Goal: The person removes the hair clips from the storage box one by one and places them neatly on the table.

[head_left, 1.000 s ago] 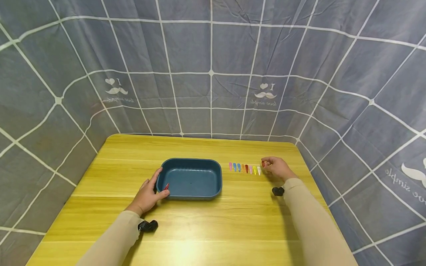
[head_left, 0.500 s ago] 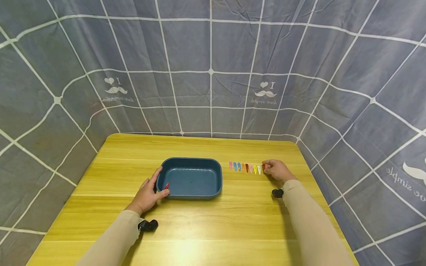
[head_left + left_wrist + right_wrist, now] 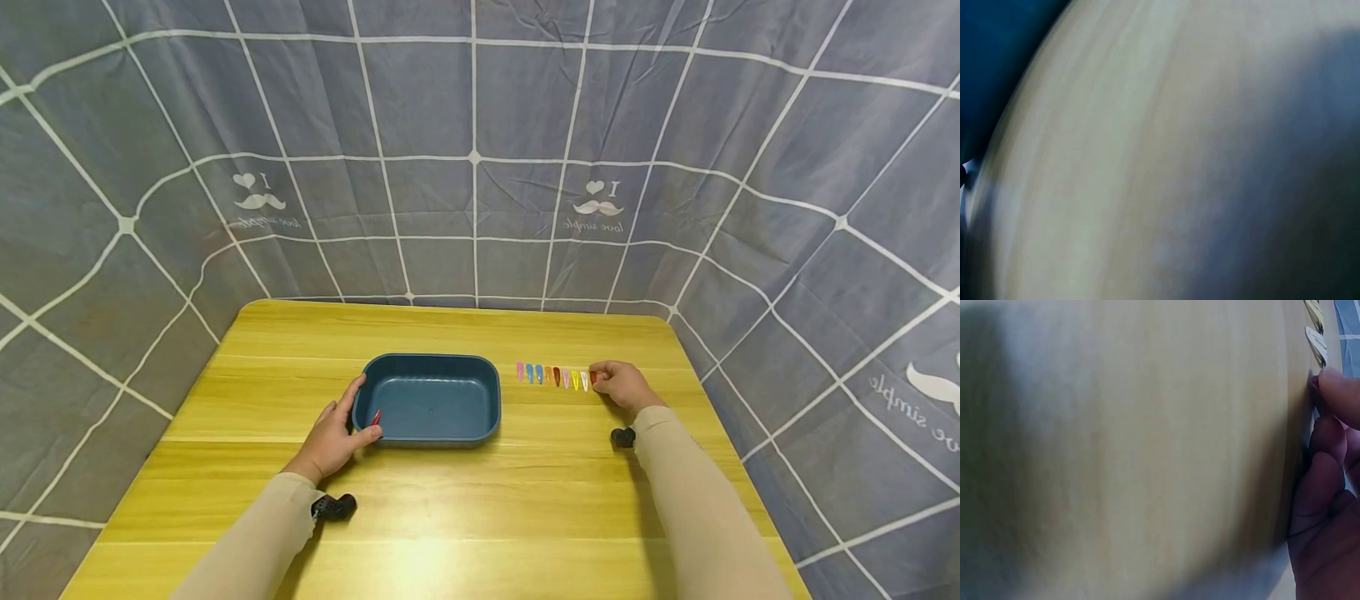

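In the head view, my right hand (image 3: 624, 386) pinches a red hair clip (image 3: 595, 377) low over the table, at the right end of a row of hair clips. Beside it in the row lies a white hair clip (image 3: 585, 381); the right wrist view also shows thumb and fingers at the red clip. My left hand (image 3: 330, 442) rests spread around the left front corner of a dark blue plastic basin (image 3: 491, 429), thumb at the near rim. Just by that thumb, another red hair clip (image 3: 377, 417) shows inside the basin.
Several more hair clips lie in line on the wooden table (image 3: 450, 517), among them yellow (image 3: 575, 381), dark red (image 3: 557, 377), blue (image 3: 529, 373) and pink (image 3: 520, 372) clips. A grey curtain (image 3: 435, 200) with white lines hangs around the table's back and sides.
My right hand has come down slightly with the red hair clip, bringing it beside the white one. The left hand and the basin have stayed in place.
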`<state>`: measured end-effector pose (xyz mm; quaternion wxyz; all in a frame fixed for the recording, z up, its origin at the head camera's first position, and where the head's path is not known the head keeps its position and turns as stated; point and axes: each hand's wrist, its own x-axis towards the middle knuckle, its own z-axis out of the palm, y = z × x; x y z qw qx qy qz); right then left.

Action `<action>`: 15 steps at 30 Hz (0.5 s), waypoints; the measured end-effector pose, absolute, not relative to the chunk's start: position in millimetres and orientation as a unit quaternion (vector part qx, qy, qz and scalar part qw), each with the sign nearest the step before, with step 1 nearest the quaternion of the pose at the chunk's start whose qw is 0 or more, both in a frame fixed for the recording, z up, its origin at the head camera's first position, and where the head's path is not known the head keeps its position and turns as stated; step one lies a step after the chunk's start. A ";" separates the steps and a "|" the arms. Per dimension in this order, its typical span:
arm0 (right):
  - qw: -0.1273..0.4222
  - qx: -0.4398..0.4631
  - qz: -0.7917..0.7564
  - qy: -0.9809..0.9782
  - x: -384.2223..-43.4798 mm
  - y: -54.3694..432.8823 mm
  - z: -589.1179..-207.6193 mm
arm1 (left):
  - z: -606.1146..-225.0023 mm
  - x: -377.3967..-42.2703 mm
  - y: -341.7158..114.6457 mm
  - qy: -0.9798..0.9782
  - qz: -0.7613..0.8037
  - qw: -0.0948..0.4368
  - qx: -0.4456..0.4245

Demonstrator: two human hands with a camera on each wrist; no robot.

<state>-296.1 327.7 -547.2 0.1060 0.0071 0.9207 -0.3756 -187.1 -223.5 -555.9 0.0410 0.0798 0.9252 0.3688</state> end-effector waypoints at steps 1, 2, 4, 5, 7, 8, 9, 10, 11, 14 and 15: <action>0.106 0.008 -0.374 0.921 -295.6 327.3 -546.8 | -555.7 -187.2 -223.5 0.925 0.368 0.041 0.079; 0.105 0.009 -0.372 0.922 -295.2 326.9 -546.1 | -555.6 -187.4 -223.4 0.926 0.368 0.041 0.079; 0.105 0.012 -0.370 0.923 -294.5 326.4 -545.3 | -555.4 -187.5 -223.3 0.926 0.367 0.040 0.079; 0.106 0.014 -0.369 0.923 -294.0 326.3 -544.9 | -555.4 -187.6 -223.2 0.926 0.366 0.039 0.080; 0.107 0.015 -0.367 0.924 -293.4 326.3 -544.7 | -555.4 -187.8 -223.2 0.926 0.366 0.038 0.081; 0.107 0.015 -0.365 0.925 -293.2 326.4 -544.7 | -555.5 -187.8 -223.1 0.926 0.366 0.037 0.081; 0.109 0.018 -0.367 0.924 -293.0 326.5 -545.0 | -555.6 -187.8 -223.1 0.926 0.366 0.037 0.081; 0.110 0.018 -0.368 0.923 -292.9 326.6 -545.2 | -555.7 -187.8 -223.0 0.926 0.366 0.036 0.082; 0.111 0.016 -0.367 0.924 -292.7 326.7 -545.4 | -555.9 -187.7 -223.0 0.926 0.366 0.036 0.082; 0.113 0.012 -0.362 0.925 -292.7 327.5 -545.8 | -556.3 -187.5 -222.8 0.926 0.366 0.035 0.082; 0.113 0.010 -0.361 0.926 -292.8 327.6 -545.9 | -556.3 -187.3 -222.9 0.926 0.366 0.035 0.082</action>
